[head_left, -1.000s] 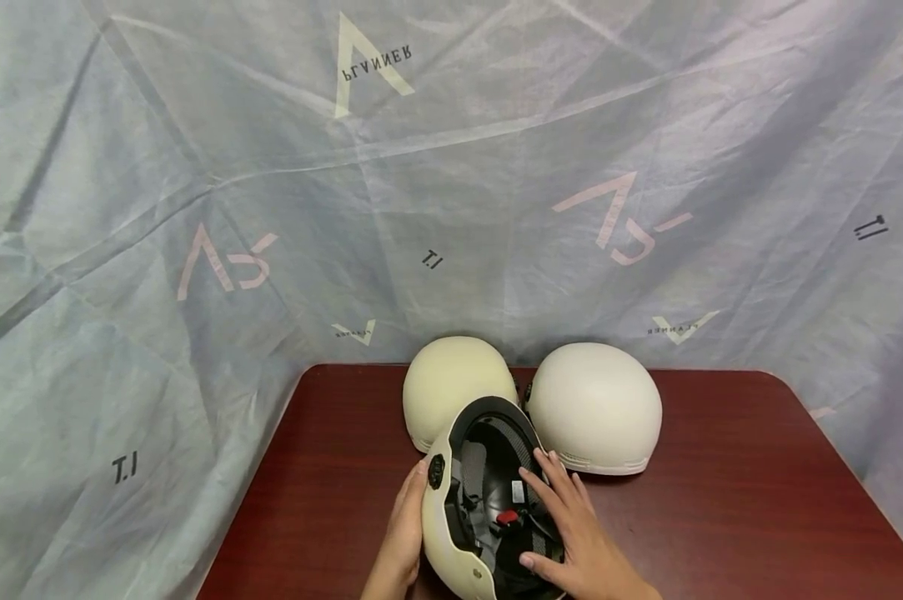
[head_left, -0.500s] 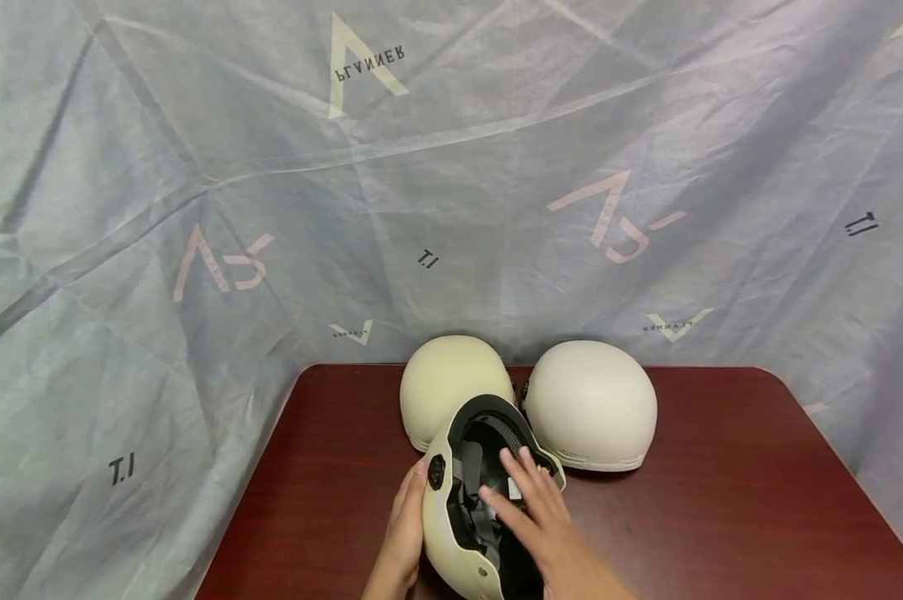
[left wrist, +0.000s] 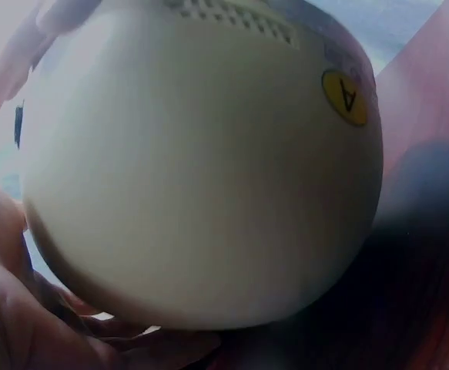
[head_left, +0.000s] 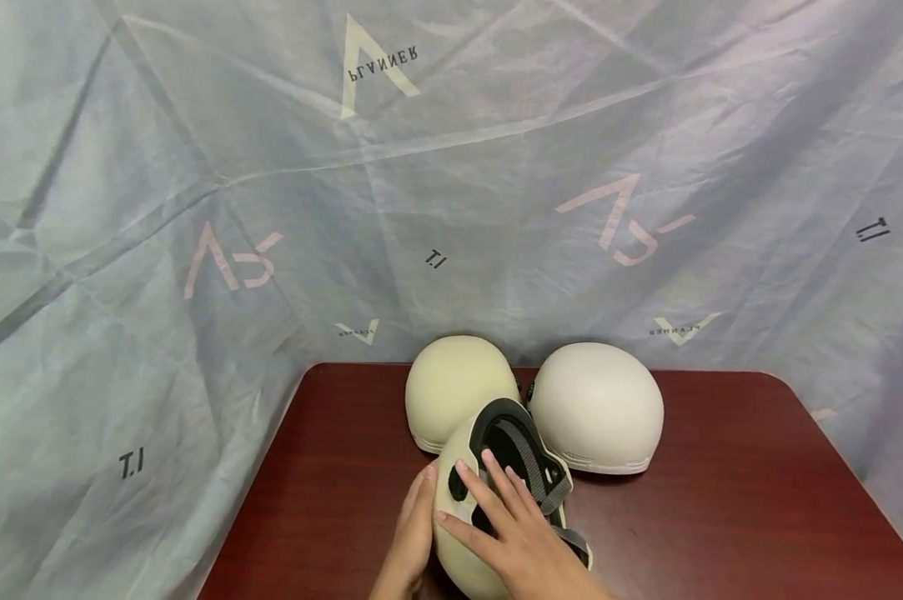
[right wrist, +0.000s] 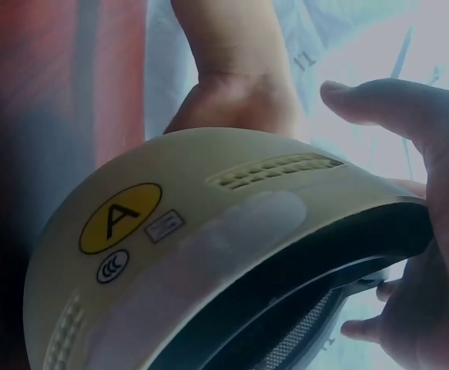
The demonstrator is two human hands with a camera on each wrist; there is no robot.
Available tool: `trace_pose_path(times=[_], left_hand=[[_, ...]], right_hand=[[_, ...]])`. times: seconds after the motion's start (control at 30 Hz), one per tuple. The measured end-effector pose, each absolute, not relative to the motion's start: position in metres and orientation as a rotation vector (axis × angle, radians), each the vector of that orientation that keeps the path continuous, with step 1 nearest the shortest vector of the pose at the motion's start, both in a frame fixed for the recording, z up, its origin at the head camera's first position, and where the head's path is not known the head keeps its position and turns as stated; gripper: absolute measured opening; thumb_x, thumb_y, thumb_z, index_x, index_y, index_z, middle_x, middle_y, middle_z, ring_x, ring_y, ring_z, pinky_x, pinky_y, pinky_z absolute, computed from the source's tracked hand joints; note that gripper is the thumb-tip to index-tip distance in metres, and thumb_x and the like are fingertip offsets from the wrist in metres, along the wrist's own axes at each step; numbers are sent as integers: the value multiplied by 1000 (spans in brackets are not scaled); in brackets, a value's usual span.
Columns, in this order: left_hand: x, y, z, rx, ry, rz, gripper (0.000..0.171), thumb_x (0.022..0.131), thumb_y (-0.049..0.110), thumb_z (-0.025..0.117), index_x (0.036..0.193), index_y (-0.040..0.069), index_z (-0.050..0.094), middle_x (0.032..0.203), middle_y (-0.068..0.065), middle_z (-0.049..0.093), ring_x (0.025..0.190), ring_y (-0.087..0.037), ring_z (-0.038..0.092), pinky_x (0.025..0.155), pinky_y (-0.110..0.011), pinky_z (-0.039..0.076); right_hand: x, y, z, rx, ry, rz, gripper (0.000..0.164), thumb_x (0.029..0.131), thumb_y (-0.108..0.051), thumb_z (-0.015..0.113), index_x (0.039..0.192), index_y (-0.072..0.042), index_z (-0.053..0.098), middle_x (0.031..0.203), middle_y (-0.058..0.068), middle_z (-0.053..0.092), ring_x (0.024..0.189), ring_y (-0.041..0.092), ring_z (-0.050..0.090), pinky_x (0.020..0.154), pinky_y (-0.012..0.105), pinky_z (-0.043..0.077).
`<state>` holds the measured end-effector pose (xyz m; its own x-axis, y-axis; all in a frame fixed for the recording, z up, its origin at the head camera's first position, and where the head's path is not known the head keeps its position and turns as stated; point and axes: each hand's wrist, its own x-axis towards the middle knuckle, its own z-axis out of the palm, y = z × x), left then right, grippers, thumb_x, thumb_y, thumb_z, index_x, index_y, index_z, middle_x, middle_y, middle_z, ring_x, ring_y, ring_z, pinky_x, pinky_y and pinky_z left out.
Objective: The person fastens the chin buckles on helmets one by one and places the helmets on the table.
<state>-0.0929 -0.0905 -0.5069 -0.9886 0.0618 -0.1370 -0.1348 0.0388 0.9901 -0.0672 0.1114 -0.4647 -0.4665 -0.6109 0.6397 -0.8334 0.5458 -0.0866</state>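
Observation:
A cream helmet is tilted on its side near the front of the table, its black-lined opening facing up and to the right. Grey chin straps hang over its right rim. My left hand grips the shell from the left, fingers curled beneath it in the left wrist view. My right hand lies across the opening with spread fingers, its fingertips at the left rim by a black round fitting. The right wrist view shows a yellow "A" sticker and vent slots on the shell.
Behind stand two more helmets, a cream one and a whiter one, domes up on the dark red table. A grey printed cloth hangs behind the table and along its left side.
My right hand has moved left from the right rim, across the opening to the left rim. The helmet has turned to the right, and its straps now hang over the right edge.

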Motion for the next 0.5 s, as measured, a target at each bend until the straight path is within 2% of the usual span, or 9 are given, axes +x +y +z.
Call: trace_pose_path(times=[0.1,0.17,0.2,0.27,0.37,0.5], left_hand=[[-96,-94,-510,-104,2070,2050,70,113,60,25,157,10,48,162,-14,46,145,-25,46,114,-40,39],[-97,-95,-513,-110,1990,2045,75,111,65,22,155,11,49,163,-12,44,142,-19,46,113,-38,37],[-98,-96,-514,-108,1942,2048,76,110,67,20,154,12,48,164,-11,41,140,-16,45,112,-36,35],[-100,-95,-518,-95,1840,2078,79,109,70,17,154,12,47,164,-9,39,137,-11,44,112,-33,33],[-101,-92,-522,-94,1695,2136,82,106,74,16,152,13,47,158,-7,44,131,-9,50,110,-29,38],[-100,-88,-522,-100,1624,2161,84,105,77,17,151,13,47,155,-6,47,128,-9,53,109,-28,40]], right_hand=[[-67,113,-466,1164,-2208,564,84,101,-82,27,154,-24,56,168,21,40,158,49,30,132,49,24],[-69,114,-467,1174,-2168,570,81,103,-79,26,152,-22,58,166,23,42,157,51,31,136,42,8],[-71,114,-467,1179,-2149,572,80,104,-77,26,151,-22,59,165,25,43,157,51,31,137,41,5],[-73,114,-468,1191,-2108,574,78,105,-75,26,149,-20,62,162,27,45,156,52,32,137,42,6],[-75,116,-470,1195,-2081,579,70,108,-69,31,147,-20,63,160,28,47,155,52,33,137,42,9],[-75,118,-471,1167,-2103,566,68,108,-69,30,146,-24,64,161,26,47,157,49,31,136,41,4]])
